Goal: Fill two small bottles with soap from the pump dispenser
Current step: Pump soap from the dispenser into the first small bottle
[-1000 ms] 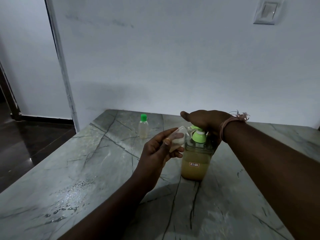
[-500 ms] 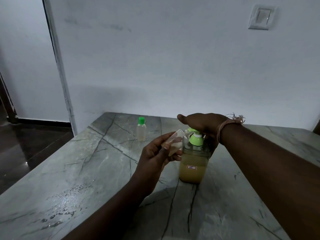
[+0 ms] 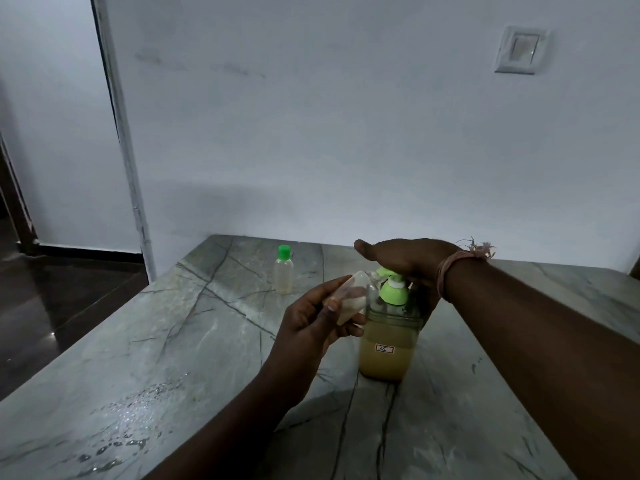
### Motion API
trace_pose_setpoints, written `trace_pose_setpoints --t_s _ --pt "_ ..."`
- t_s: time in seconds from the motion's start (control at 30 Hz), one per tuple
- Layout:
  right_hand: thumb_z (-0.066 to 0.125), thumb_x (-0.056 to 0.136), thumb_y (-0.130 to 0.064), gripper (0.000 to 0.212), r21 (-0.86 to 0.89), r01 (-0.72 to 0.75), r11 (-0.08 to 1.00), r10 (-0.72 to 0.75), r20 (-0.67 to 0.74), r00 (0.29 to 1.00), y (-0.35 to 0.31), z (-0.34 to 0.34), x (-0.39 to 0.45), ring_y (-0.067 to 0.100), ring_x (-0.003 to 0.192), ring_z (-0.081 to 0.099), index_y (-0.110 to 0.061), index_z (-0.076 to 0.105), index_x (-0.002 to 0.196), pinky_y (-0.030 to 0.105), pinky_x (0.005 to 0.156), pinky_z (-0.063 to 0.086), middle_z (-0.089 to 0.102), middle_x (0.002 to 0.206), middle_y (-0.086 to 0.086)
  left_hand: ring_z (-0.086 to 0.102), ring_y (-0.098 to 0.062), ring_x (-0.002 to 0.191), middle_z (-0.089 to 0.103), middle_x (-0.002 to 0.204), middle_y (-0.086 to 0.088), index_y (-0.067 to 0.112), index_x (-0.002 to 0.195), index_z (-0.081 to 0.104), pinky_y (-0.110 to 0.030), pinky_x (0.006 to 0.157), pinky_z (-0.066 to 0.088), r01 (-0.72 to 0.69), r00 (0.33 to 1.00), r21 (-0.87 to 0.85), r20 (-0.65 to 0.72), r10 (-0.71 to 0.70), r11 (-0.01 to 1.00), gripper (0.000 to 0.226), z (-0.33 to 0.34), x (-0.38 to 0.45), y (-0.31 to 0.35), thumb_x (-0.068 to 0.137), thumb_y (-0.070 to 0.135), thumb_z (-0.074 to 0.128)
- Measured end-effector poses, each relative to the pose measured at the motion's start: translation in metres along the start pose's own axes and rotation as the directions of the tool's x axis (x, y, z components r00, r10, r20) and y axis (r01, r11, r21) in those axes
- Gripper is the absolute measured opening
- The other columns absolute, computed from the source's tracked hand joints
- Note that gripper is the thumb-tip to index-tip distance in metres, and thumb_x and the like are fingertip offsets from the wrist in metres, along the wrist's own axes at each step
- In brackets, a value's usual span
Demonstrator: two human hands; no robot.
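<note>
the left hand (image 3: 313, 320) pinches a small bottle (image 3: 349, 297) just left of the dispenser (image 3: 388, 341), tilted, its mouth up-right toward the green pump (image 3: 393, 289). the right hand (image 3: 408, 259) lies flat on the pump, fingers straight. a capped bottle (image 3: 284, 271) stands upright farther back on the surface (image 3: 173, 341). compared with a second ago, little differs.

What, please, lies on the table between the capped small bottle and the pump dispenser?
In the head view, only bare marble table separates the capped small bottle from the pump dispenser; nothing stands there.

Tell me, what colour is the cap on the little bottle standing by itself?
Bright green cap, head view.
</note>
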State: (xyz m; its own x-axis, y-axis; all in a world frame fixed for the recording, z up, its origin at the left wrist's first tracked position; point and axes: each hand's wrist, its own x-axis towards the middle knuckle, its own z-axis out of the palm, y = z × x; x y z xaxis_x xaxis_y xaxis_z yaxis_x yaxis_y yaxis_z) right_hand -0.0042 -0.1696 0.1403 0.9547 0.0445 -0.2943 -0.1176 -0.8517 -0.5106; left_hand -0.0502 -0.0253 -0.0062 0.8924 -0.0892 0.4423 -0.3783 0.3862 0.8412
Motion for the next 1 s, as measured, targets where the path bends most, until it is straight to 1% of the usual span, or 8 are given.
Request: trace_pose_setpoints --t_s 0.13,0.23,0.3,0.47,0.63,0.73,0.83,1.0 --pt "0.042 0.075 -0.082 0.091 0.22 -0.194 0.956 0.158 0.172 0.972 0.0 -0.002 0.001 0.047 0.113 0.048 -0.022 0.03 0.142 0.068 0.09 0.042 0.044 0.126 0.021 0.069 -0.027 0.094 0.071 0.12 -0.016 0.008 0.132 0.059 -0.034 0.078 0.058 0.009 1.0 -0.036 0.01 -0.008 0.999 0.039 0.003 -0.001 0.005 0.096 0.018 0.05" --pt "0.035 0.091 -0.066 0.074 0.063 -0.01 0.998 0.009 0.015 1.0 0.001 0.001 0.003 0.039 0.106 0.052 -0.013 0.034 0.144 0.049 0.093 0.045 0.048 0.128 0.018 0.069 -0.027 0.094 0.072 0.118 -0.015 0.01 0.131 0.061 -0.034 0.079 0.059 0.011 1.0 -0.029 0.012 -0.011 1.0 0.038 0.001 0.0 0.005 0.095 0.018 0.05" --pt "0.028 0.099 -0.053 0.064 -0.129 0.113 0.985 -0.126 -0.095 0.987 0.002 0.003 0.004 0.027 0.093 0.054 -0.006 0.042 0.14 0.037 0.095 0.041 0.055 0.111 0.011 0.069 -0.027 0.094 0.072 0.119 -0.014 0.009 0.132 0.06 -0.034 0.08 0.058 0.016 1.0 -0.006 0.005 -0.016 1.0 0.039 0.0 0.0 0.004 0.095 0.018 0.051" --pt "0.03 0.097 -0.057 0.068 -0.067 0.091 0.994 -0.095 -0.064 0.993 0.001 0.002 -0.003 0.025 0.078 0.052 -0.007 0.037 0.143 0.04 0.096 0.043 0.049 0.089 0.009 0.069 -0.028 0.093 0.071 0.12 -0.015 0.007 0.134 0.059 -0.033 0.079 0.058 0.026 1.0 0.013 -0.005 -0.026 1.0 0.041 0.002 -0.002 0.007 0.096 0.018 0.053" --pt "0.043 0.079 -0.078 0.089 0.197 -0.134 0.971 0.114 0.111 0.987 0.001 0.001 -0.005 0.048 0.109 0.052 -0.02 0.03 0.144 0.063 0.089 0.046 0.045 0.126 0.025 0.069 -0.028 0.089 0.073 0.117 -0.015 0.008 0.131 0.062 -0.032 0.073 0.058 0.048 0.999 -0.009 -0.024 -0.048 0.999 0.041 0.007 -0.002 0.014 0.092 0.018 0.06" --pt "0.035 0.092 -0.064 0.074 0.042 0.0 0.999 0.001 -0.011 1.0 0.002 0.002 -0.004 0.037 0.103 0.054 -0.013 0.033 0.145 0.049 0.097 0.045 0.047 0.134 0.021 0.07 -0.027 0.083 0.074 0.112 -0.017 0.008 0.126 0.065 -0.029 0.068 0.058 0.067 0.996 -0.037 -0.053 -0.069 0.997 0.04 0.006 0.0 0.013 0.088 0.019 0.063" --pt "0.027 0.099 -0.053 0.064 -0.211 0.104 0.972 -0.129 -0.106 0.986 0.003 0.003 0.0 0.033 0.123 0.049 -0.007 0.038 0.143 0.037 0.104 0.037 0.043 0.144 0.017 0.07 -0.025 0.081 0.074 0.11 -0.018 0.007 0.124 0.067 -0.029 0.066 0.057 0.078 0.994 -0.046 -0.067 -0.081 0.996 0.038 0.008 0.001 0.01 0.09 0.022 0.062" --pt "0.028 0.094 -0.064 0.074 -0.034 0.054 0.998 -0.056 -0.04 0.998 0.004 0.002 0.003 0.037 0.124 0.047 -0.012 0.032 0.146 0.044 0.101 0.04 0.04 0.144 0.019 0.069 -0.025 0.081 0.074 0.111 -0.015 0.009 0.122 0.069 -0.028 0.066 0.057 0.088 0.993 -0.053 -0.07 -0.091 0.995 0.033 0.008 0.001 0.011 0.092 0.023 0.06"
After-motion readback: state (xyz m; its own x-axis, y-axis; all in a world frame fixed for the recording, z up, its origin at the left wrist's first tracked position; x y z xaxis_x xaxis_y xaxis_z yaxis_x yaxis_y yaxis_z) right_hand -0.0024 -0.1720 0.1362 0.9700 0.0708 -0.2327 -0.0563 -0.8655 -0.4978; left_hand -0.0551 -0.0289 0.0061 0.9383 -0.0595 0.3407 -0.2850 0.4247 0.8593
